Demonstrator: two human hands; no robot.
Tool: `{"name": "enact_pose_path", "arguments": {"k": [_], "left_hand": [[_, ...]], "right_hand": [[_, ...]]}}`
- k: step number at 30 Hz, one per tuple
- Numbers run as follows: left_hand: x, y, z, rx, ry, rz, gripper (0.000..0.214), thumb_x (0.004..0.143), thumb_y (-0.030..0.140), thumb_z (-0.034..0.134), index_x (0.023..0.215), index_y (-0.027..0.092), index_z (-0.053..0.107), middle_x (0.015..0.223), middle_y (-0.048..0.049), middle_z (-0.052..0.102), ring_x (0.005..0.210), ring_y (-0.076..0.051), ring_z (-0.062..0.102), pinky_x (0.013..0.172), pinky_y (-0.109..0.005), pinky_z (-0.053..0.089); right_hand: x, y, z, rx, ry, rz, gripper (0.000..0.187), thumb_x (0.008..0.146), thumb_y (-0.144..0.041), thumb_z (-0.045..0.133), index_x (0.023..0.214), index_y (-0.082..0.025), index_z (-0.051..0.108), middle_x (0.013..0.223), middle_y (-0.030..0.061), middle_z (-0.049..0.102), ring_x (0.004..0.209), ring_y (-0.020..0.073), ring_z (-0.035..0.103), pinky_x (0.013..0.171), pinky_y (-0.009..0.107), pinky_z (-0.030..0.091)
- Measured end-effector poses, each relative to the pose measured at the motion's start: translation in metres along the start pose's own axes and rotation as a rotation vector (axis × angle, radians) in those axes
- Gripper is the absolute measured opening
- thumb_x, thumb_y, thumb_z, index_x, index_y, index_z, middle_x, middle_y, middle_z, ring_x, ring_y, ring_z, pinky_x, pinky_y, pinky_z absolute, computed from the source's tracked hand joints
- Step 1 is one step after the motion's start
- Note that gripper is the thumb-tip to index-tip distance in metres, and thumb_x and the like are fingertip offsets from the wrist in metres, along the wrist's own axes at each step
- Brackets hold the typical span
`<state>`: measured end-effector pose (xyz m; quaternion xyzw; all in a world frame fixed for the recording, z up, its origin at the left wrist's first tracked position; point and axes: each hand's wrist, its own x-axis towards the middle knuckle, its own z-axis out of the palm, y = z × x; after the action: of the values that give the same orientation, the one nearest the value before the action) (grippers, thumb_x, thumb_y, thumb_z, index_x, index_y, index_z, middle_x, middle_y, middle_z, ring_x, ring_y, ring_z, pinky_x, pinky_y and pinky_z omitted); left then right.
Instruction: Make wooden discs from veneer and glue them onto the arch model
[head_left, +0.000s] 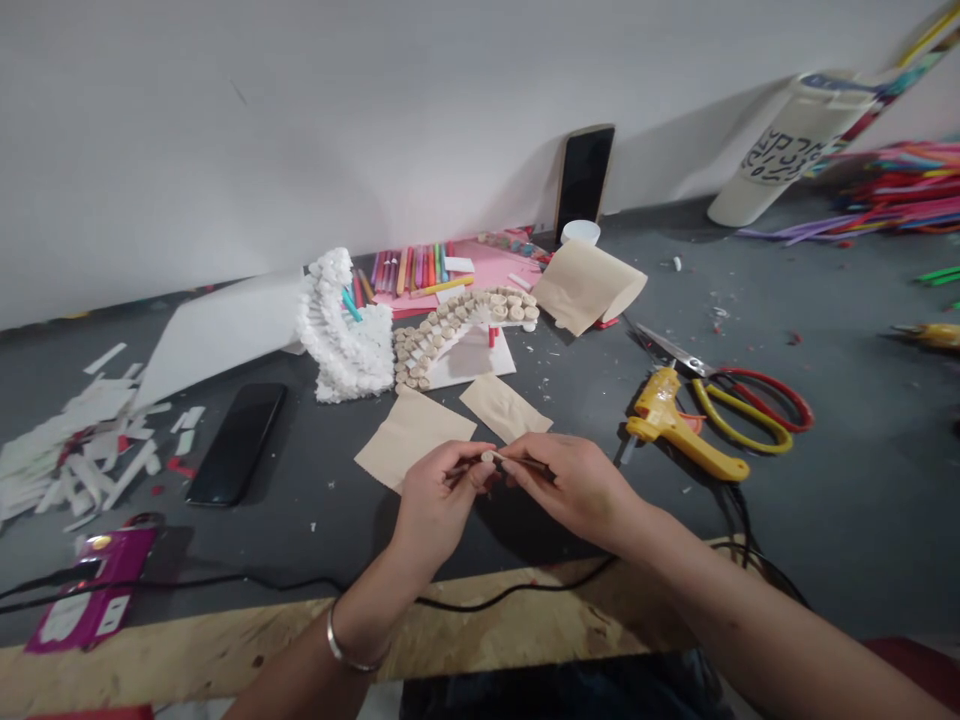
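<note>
My left hand (441,490) pinches a small rolled coil of tan paper (488,457) between thumb and fingers. From its right side my right hand (574,487) closes its fingertips on the same strip, close to the coil. Just beyond the hands lie two pieces of tan paper, a larger sheet (409,435) and a smaller one (504,405). Farther back stands a curved model (450,335) covered in similar tan coils on a white base (480,362). A white textured model (337,335) rises beside it on the left.
On the right lie a yellow glue gun (671,420) and scissors (742,395). A phone (236,443) and white paper scraps (90,440) are at left. Another phone (585,178) leans on the wall near a tumbler (795,150). A black cable (517,597) runs along the front edge.
</note>
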<state>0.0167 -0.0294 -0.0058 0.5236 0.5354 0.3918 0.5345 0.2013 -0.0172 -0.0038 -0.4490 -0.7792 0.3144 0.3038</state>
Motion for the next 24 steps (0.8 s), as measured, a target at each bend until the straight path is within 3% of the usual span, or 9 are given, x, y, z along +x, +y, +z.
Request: {"name": "enact_pose_path", "arguments": {"k": [12,20,24], "left_hand": [[0.0025,-0.0016,-0.0005,-0.116,-0.041,0.005,0.024,0.072,0.034,0.079,0.075,0.017,0.063,0.07,0.0011,0.069,0.066,-0.013,0.067,0.064,-0.022,0.052],[-0.0016,0.0005,0.0007,0.036,-0.018,0.058,0.027,0.079,0.041,0.071,0.09,0.016,0.069,0.079,-0.0032,0.07,0.068,-0.014,0.066,0.063,-0.024,0.053],[-0.0003,-0.0019,-0.0015,0.039,-0.034,0.062,0.026,0.083,0.042,0.067,0.089,0.017,0.069,0.077,-0.0031,0.068,0.068,-0.014,0.066,0.063,-0.025,0.055]], "right_hand": [[-0.0011,0.0011,0.0028,0.062,-0.079,0.062,0.017,0.094,-0.026,0.053,0.086,-0.021,0.067,0.08,0.0004,0.073,0.071,0.0134,0.066,0.066,0.022,0.045],[0.0008,-0.0033,0.0025,0.074,-0.003,0.111,0.019,0.095,-0.029,0.051,0.088,-0.021,0.067,0.077,0.0003,0.073,0.069,0.0132,0.066,0.063,0.021,0.045],[0.0026,-0.0025,0.0006,0.089,-0.033,0.085,0.019,0.094,-0.026,0.051,0.086,-0.021,0.067,0.079,0.0003,0.074,0.071,0.0132,0.067,0.066,0.021,0.046]]}}
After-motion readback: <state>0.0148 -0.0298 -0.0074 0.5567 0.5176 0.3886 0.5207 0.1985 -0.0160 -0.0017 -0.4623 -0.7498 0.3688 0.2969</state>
